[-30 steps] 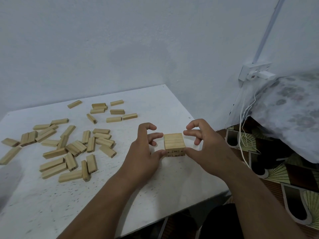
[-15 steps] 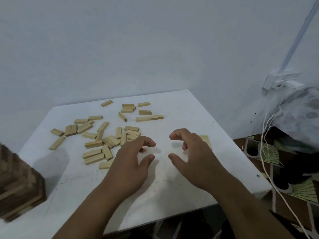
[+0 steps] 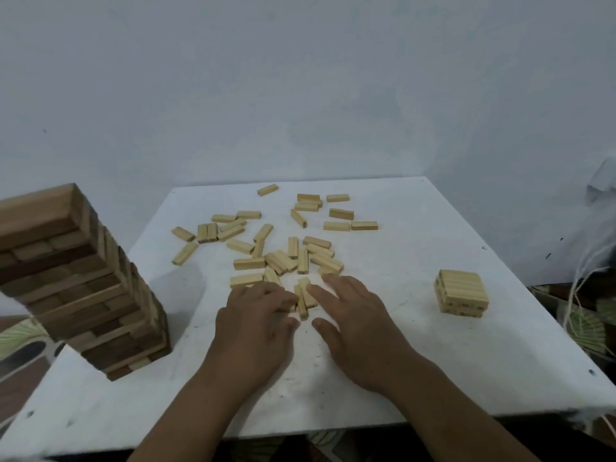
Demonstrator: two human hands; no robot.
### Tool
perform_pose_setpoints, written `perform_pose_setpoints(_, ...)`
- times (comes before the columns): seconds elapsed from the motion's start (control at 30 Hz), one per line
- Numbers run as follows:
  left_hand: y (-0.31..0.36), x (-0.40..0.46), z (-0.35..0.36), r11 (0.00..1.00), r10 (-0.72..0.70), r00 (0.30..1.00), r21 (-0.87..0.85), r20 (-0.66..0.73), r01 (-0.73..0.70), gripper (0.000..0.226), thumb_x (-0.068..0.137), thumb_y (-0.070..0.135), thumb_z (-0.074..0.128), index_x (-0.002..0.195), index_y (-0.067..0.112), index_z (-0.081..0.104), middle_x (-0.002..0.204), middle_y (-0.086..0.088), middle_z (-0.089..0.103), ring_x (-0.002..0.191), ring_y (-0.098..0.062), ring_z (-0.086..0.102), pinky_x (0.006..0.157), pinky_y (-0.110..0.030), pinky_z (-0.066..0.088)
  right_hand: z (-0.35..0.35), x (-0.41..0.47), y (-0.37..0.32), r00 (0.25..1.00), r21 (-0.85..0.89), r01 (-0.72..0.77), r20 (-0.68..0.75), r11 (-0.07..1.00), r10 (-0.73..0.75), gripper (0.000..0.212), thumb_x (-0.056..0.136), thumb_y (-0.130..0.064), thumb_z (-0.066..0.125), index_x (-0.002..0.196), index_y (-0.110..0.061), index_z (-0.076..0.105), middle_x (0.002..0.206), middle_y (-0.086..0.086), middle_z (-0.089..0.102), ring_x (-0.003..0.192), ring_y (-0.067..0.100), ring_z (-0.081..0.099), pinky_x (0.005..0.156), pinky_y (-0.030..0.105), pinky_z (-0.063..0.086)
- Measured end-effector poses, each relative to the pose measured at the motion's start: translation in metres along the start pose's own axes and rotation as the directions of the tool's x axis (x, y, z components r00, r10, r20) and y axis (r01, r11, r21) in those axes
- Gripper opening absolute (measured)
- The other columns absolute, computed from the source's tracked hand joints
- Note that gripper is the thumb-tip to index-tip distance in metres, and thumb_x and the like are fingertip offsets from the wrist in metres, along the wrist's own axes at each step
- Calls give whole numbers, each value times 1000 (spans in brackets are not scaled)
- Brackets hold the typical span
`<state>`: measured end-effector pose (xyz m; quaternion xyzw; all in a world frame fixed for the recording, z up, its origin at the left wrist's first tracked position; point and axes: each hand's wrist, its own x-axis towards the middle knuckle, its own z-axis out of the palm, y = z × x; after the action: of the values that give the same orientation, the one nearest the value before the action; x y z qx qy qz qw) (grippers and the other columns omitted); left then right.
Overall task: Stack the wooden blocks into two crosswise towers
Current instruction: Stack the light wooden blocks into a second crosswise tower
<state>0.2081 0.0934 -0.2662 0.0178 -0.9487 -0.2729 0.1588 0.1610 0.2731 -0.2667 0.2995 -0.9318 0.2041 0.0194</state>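
Head view: a person's left hand (image 3: 258,323) and right hand (image 3: 355,320) reach together into loose wooden blocks (image 3: 283,248) scattered across the middle and far part of the white worktop (image 3: 433,378). Both hands lie palm down, fingers loosely spread; the fingertips meet a few blocks (image 3: 304,300) bunched between them, though whether any is pinched cannot be told. A short tower (image 3: 461,292) of pale blocks, only a few crosswise layers high, stands well apart near the right edge. A tall dark wooden tower (image 3: 83,281) stands at the left edge. The step in hand looks to be gathering blocks for the next layer: best taken as a side-by-side set, ends squared, and laid across the layer beneath. The blocks are small, pale, straight-edged bars, alike in size.
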Motion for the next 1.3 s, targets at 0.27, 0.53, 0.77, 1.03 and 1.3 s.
perform_pose_setpoints(0.27, 8, -1, 7, 998, 29, 1000, 49, 1, -29, 31, 80, 29, 75, 105, 44, 66, 112, 32, 49, 115, -4, 40, 82, -34, 27, -7, -10, 7, 997, -25, -13, -76, 1000, 11, 37, 94, -43, 51, 128, -31, 62, 135, -11, 53, 129, 11, 39, 103, 29, 26)
perform_pose_setpoints(0.53, 33, -3, 26, 986, 160, 983, 34, 87, -163, 16, 77, 43, 73, 91, 43, 68, 106, 30, 58, 109, 0, 44, 82, -31, 25, -29, -38, 24, 996, 53, -48, -77, 997, 52, 22, 94, -29, 59, 110, -23, 72, 110, -11, 61, 101, 6, 42, 84, 17, 33)
perform_pose_setpoints(0.77, 35, -4, 33, 986, 161, 978, -72, 132, -153, 19, 70, 49, 79, 86, 48, 69, 120, 26, 59, 114, -1, 41, 96, -38, 37, -42, -49, 29, 999, 161, -51, 5, 986, 51, 14, 85, -20, 70, 96, -25, 78, 100, -14, 63, 93, 1, 53, 81, 13, 41)
perform_pose_setpoints(1.03, 36, -9, 28, 986, 168, 969, -49, 182, -162, 24, 74, 54, 74, 95, 47, 66, 121, 34, 55, 117, 5, 37, 90, -31, 26, -47, -43, 35, 988, 306, -151, 71, 940, 136, 65, 75, -23, 82, 131, -39, 54, 95, -30, 47, 80, -9, 50, 65, 8, 40)
perform_pose_setpoints(1.3, 42, -5, 27, 981, 182, 969, -106, 168, -165, 24, 72, 54, 68, 92, 43, 62, 111, 30, 60, 108, 3, 45, 93, -41, 39, -44, -39, 35, 988, 346, -143, 106, 927, 113, 61, 78, -20, 80, 124, -44, 49, 91, -28, 50, 77, -12, 52, 63, 11, 41)
